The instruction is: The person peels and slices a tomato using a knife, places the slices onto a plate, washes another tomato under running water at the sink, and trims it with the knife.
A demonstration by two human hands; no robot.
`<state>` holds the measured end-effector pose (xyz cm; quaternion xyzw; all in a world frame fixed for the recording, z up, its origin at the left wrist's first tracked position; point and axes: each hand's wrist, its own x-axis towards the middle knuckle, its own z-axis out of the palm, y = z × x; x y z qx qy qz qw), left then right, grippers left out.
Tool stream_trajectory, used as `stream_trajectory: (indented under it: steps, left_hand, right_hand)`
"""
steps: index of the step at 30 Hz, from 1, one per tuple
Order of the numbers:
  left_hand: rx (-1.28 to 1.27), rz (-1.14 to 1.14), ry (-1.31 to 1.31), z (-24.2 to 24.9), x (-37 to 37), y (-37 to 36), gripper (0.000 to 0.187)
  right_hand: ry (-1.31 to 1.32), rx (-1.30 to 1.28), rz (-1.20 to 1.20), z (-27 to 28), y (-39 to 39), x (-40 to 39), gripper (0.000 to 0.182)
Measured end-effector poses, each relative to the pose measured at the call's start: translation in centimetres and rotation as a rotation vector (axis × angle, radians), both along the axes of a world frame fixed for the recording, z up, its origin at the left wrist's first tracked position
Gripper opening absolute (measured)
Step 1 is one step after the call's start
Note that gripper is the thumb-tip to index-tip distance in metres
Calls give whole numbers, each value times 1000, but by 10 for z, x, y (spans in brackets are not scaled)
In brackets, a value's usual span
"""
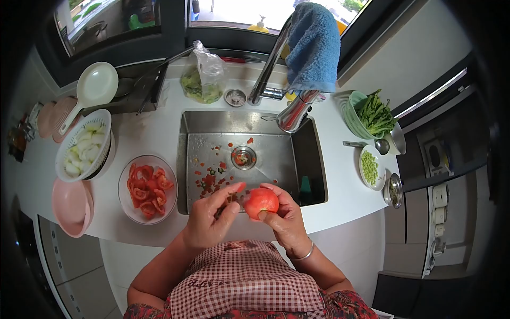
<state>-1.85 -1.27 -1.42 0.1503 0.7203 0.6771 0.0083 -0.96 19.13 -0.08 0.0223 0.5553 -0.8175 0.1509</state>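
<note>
My right hand (287, 217) is wrapped round a red tomato (261, 203), its thumb pressed on the near side by the stem end. To the left of the tomato, my left hand (215, 215) is curled, with index finger and thumb pointing toward it. Something small and dark shows between these fingers, but I cannot tell what it is. Both hands are over the front edge of the steel sink (271, 154). Red and green scraps (210, 181) lie on the sink floor and round the drain (244, 158). A clear bowl (123, 199) of cut tomatoes (149, 190) stands left of the sink.
A white colander (62, 154) of cut pale vegetables and pink bowls (69, 207) stand at left. The faucet (292, 114), draped with a blue towel (313, 48), leans over the sink. At right are leafy greens (376, 114) and a plate of chopped green pieces (369, 167).
</note>
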Motion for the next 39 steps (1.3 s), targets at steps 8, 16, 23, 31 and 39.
stream_trajectory:
  steps: [8,16,23,31,39]
  left_hand:
    - [-314,-21,341,17,-5,-5,35]
    - [-217,82,226,-4,-9,12,24]
    - [31,120,-204,-41,-14,11,29]
    - [-168,-81,49,20,-1,-10,41]
    - [-156,-48,339,11,-7,-5,36]
  right_hand:
    - [145,121,48,-3,-3,0,59]
    - [106,131,49,-9,0,-1,58]
    - [22,-2,46,-2,-4,4,60]
    - [49,47,1,1,-3,-1,63]
    - [135,75,76,-3,2,-2,58]
